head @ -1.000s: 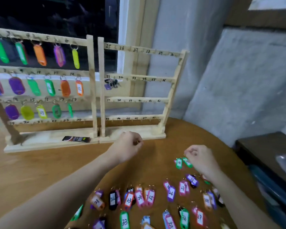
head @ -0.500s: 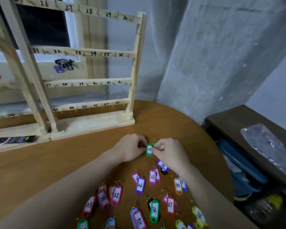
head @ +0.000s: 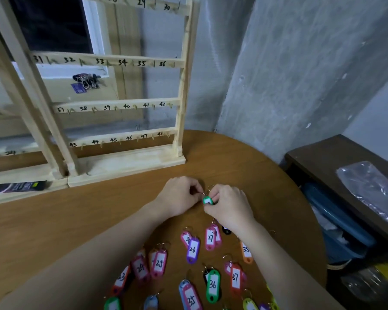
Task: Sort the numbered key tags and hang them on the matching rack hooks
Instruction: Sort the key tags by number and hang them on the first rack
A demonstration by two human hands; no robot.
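Observation:
My right hand (head: pixel 229 203) pinches a small green key tag (head: pixel 207 200) just above the wooden table (head: pixel 54 231); its number is hidden. My left hand (head: pixel 179 194) meets it from the left, fingertips curled at the tag's metal ring (head: pixel 210 187). Several numbered tags lie below my hands, among them a purple 26 (head: pixel 192 250), a pink 27 (head: pixel 210 238), a pink 25 (head: pixel 159 264) and a green 36 (head: pixel 212 285). The wooden rack (head: pixel 126 104) stands behind, with bare hooks numbered 31 to 48.
A second rack section (head: pixel 20 108) joins on the left, with a dark card (head: pixel 18 186) on its base. A bunch of keys (head: pixel 86 80) hangs behind the rack. A dark side bench (head: pixel 345 175) with a plastic bag stands to the right of the table's round edge.
The view has swung right and down. My hands, apart a second ago, have come together on the green tag and now work at its ring.

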